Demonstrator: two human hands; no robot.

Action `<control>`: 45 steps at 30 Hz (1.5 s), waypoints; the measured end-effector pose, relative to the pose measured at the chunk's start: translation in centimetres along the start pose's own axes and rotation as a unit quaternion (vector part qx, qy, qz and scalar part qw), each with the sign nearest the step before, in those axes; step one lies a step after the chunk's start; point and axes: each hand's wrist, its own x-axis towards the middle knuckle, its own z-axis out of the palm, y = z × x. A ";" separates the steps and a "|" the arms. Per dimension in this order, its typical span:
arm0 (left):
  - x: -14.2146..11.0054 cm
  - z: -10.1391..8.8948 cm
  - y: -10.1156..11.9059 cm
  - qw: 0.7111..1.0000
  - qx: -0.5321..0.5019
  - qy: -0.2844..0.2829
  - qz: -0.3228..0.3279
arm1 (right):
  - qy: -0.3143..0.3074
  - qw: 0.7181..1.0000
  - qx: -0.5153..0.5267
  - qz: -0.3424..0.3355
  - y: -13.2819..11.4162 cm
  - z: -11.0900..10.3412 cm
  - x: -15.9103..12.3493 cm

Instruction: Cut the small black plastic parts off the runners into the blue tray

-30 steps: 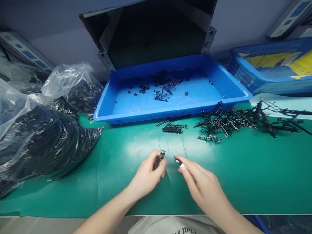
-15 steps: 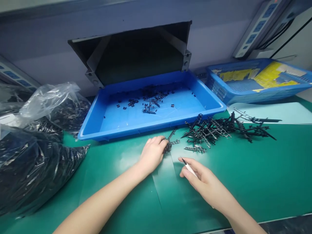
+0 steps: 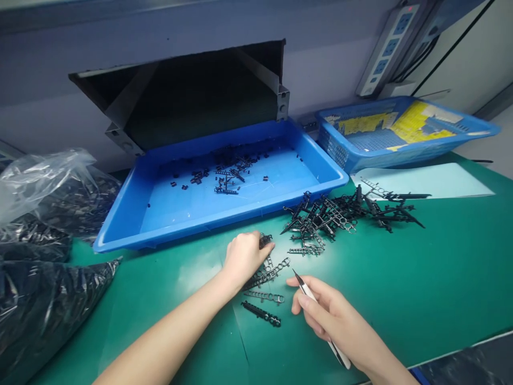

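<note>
My left hand (image 3: 245,258) is curled over a small clump of black plastic strips (image 3: 265,240) just in front of the tray, its fingertips partly hidden. Below and right of it several ladder-like black strips (image 3: 262,297) lie loose on the green mat. In my right hand (image 3: 332,307) is a slim white pair of tweezers (image 3: 306,289) with a dark pointed tip, aimed up and left toward the strips without touching them. A tangled pile of black plastic parts (image 3: 328,216) lies beyond my right hand.
A blue tray (image 3: 192,223) holding small black pieces stands behind the hands, below a dark wall opening (image 3: 200,96). Filled plastic bags (image 3: 44,305) crowd the left. A blue basket (image 3: 377,158) and a pale sheet (image 3: 449,182) are at the right. The green mat (image 3: 401,289) covers the table.
Several black strips now lie spread on the mat beside my left hand, where bare mat showed before. More of the tweezers shows in my right hand. The view has shifted to the right.
</note>
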 end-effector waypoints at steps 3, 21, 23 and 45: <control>-0.6 -0.4 0.2 0.998 -0.064 -0.006 0.000 | 0.006 1.000 0.015 -0.005 -0.1 -0.1 -0.2; -13.0 0.1 -1.6 0.802 -0.574 -0.127 -0.103 | 0.011 0.989 -0.124 -0.083 -1.1 4.3 0.0; -13.6 0.2 -2.0 0.790 -0.590 -0.098 -0.133 | 0.013 0.976 -0.190 -0.106 -1.1 4.5 -0.4; -14.5 0.2 -3.2 0.817 -0.561 -0.038 -0.124 | -0.027 0.804 -0.540 -0.249 -0.5 5.6 -2.1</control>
